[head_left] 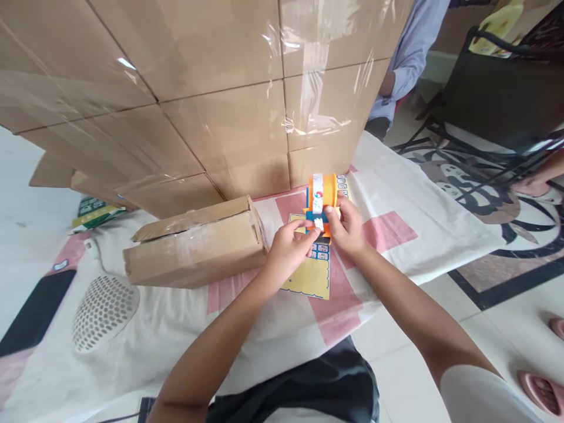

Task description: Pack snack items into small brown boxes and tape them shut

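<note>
Both my hands meet over a small orange and blue packet [323, 197] with a white printed band around it. My left hand [288, 247] pinches its lower left edge. My right hand [349, 226] grips its lower right side, fingers closed on it. The packet is held just above a yellow printed card [311, 276] lying flat on a white and pink cloth [396, 194]. My fingers hide the packet's lower part.
A long cardboard box [194, 244] lies on its side left of my hands. A wall of stacked, plastic-wrapped cartons [185, 88] rises behind. Another person in a light blue sleeve [412, 53] sits at back right, beside a black frame [497, 100]. Pink slippers [541, 390] are on the floor.
</note>
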`<action>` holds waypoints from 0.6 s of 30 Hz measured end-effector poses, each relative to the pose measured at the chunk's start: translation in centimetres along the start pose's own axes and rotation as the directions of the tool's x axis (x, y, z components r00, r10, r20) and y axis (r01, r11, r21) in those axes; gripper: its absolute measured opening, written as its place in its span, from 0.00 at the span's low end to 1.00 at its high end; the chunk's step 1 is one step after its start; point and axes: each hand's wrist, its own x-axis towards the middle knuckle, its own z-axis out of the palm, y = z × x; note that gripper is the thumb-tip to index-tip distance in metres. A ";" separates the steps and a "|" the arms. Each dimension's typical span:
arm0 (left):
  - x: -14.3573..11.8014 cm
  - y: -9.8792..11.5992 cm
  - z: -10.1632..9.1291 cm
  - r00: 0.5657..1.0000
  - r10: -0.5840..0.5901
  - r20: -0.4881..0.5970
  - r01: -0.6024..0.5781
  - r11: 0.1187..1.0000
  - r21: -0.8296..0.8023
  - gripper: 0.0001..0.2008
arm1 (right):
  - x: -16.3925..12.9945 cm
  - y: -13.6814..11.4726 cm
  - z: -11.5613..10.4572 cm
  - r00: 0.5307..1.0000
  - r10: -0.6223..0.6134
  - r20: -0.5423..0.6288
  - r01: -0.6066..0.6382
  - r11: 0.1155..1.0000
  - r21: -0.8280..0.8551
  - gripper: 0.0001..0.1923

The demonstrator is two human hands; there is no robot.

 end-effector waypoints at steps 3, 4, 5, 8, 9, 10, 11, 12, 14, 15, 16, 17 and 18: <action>0.9 -0.4 -0.3 1.000 -0.019 0.012 0.020 0.998 -0.062 0.09 | 0.3 0.4 0.1 0.991 -0.131 -0.002 0.131 0.991 0.008 0.11; 1.0 -0.5 -0.4 1.000 0.001 0.008 -0.001 0.998 -0.062 0.08 | 0.4 0.5 0.1 0.986 -0.166 0.008 0.166 0.986 0.006 0.10; 0.9 -0.6 -0.6 1.000 0.028 0.002 -0.028 0.998 -0.056 0.08 | 0.5 0.7 0.1 0.980 -0.196 0.021 0.196 0.981 -0.003 0.09; 0.8 -0.8 -0.8 0.989 0.147 -0.019 -0.147 0.989 0.004 0.07 | 0.9 1.4 -0.1 0.974 -0.225 0.015 0.226 0.972 -0.059 0.08; 0.9 -0.9 -0.7 0.980 0.196 -0.026 -0.195 0.980 0.038 0.07 | 1.0 1.7 -0.2 0.977 -0.213 -0.004 0.212 0.974 -0.078 0.09; 0.9 -1.0 -0.7 0.969 0.244 -0.038 -0.241 0.968 0.072 0.05 | 1.1 1.9 -0.2 0.981 -0.192 -0.024 0.190 0.978 -0.091 0.09; 1.0 -1.1 -0.6 0.956 0.286 -0.059 -0.279 0.955 0.103 0.04 | 1.1 2.1 -0.3 0.985 -0.169 -0.043 0.164 0.982 -0.097 0.09; 1.1 -1.3 -0.5 0.944 0.316 -0.091 -0.304 0.944 0.131 0.04 | 1.1 2.1 -0.4 0.987 -0.150 -0.056 0.144 0.985 -0.098 0.09; 1.4 -1.7 -0.4 0.931 0.329 -0.159 -0.305 0.939 0.156 0.10 | 1.1 2.0 -0.3 0.988 -0.145 -0.052 0.140 0.986 -0.087 0.10; 1.7 -2.0 -0.3 0.937 0.309 -0.163 -0.287 0.947 0.148 0.13 | 1.0 1.8 -0.3 0.986 -0.164 -0.039 0.161 0.984 -0.079 0.09; 1.9 -2.2 -0.3 0.950 0.278 -0.139 -0.262 0.957 0.124 0.14 | 0.9 1.6 -0.2 0.980 -0.197 -0.019 0.195 0.978 -0.075 0.09; 2.1 -2.4 -0.2 0.964 0.246 -0.097 -0.237 0.967 0.091 0.13 | 0.9 1.3 -0.1 0.971 -0.241 0.005 0.241 0.967 -0.079 0.09; 2.3 -2.6 -0.2 0.974 0.219 -0.052 -0.216 0.975 0.057 0.12 | 0.8 1.1 0.1 0.957 -0.289 0.032 0.291 0.953 -0.090 0.08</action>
